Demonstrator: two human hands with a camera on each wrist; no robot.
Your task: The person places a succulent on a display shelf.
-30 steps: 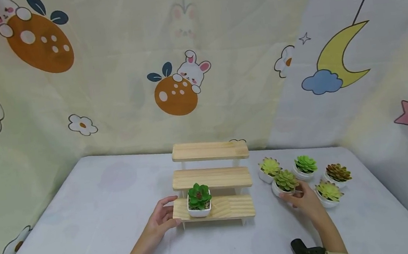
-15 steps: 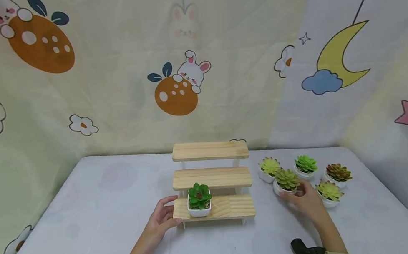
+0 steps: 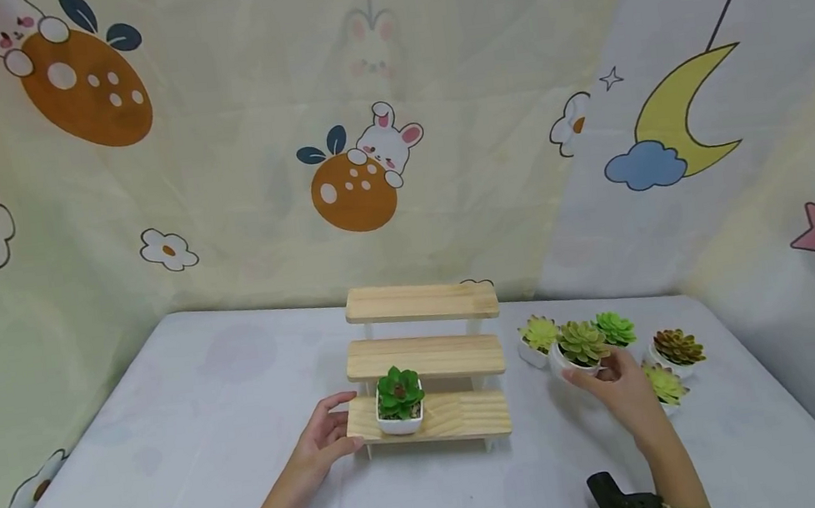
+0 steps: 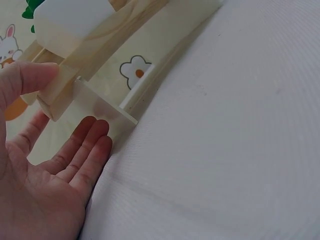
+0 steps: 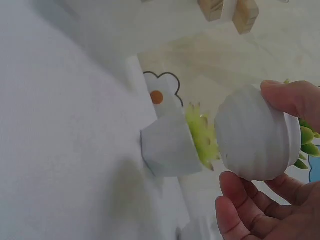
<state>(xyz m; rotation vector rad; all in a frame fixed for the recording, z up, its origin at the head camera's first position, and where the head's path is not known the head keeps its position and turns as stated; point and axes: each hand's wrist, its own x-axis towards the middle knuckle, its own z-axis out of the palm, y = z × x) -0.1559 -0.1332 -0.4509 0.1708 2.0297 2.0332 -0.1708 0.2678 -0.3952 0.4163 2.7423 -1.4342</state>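
My right hand [image 3: 631,398] pinches the white pot of a pale green succulent [image 3: 582,343]. In the right wrist view this ribbed round pot [image 5: 255,135] is clear of the table, thumb on one side and fingers on the other. My left hand [image 3: 316,447] holds the left end of a three-tier wooden plant stand [image 3: 423,357], thumb at the front corner and index finger at the back. Seen from the left wrist, the thumb presses the bottom board [image 4: 62,90] while the other fingers extend beside its clear leg [image 4: 100,102]. A dark green succulent [image 3: 399,396] in a square white pot sits on that board's left part.
Around the right hand stand several potted succulents: a yellow-green one [image 3: 537,335] at left, a bright green one [image 3: 616,328] behind, a brownish one [image 3: 678,347] and another yellow-green one [image 3: 665,384] at right. A patterned cloth [image 3: 253,221] hangs behind the white table [image 3: 206,411].
My right hand has lifted the pale green succulent off the table and slightly back, so it now partly covers the bright green one. My left hand stays at the stand.
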